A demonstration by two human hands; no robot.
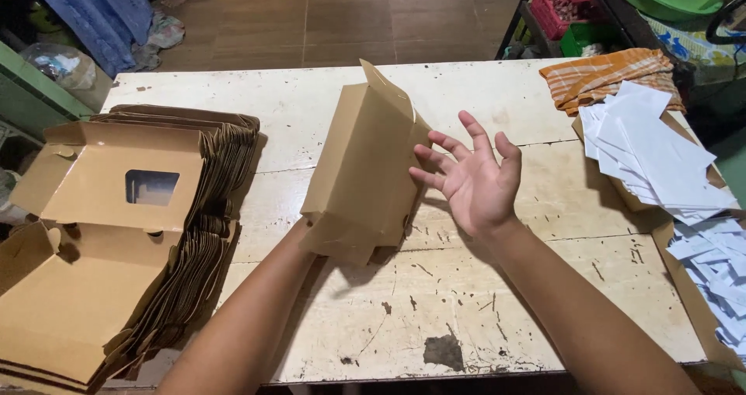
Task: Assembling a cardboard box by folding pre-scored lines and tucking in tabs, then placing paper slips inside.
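We see the left hand point(309, 238) hidden behind a half-folded brown cardboard box point(361, 166), holding it up over the white table point(497, 92). The right hand point(470, 179) hovers beside it, fingers spread, gripping nothing.

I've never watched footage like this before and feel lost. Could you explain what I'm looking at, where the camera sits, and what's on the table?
No machine here: a person's two bare hands, filmed from a camera on their head looking down. The left hand is mostly hidden behind a brown box that it holds upright above the table. The right hand is open beside the box, fingers spread. At left lies a stack of flat boxes with an opened windowed box on top. At right are white paper sheets and an orange striped cloth.
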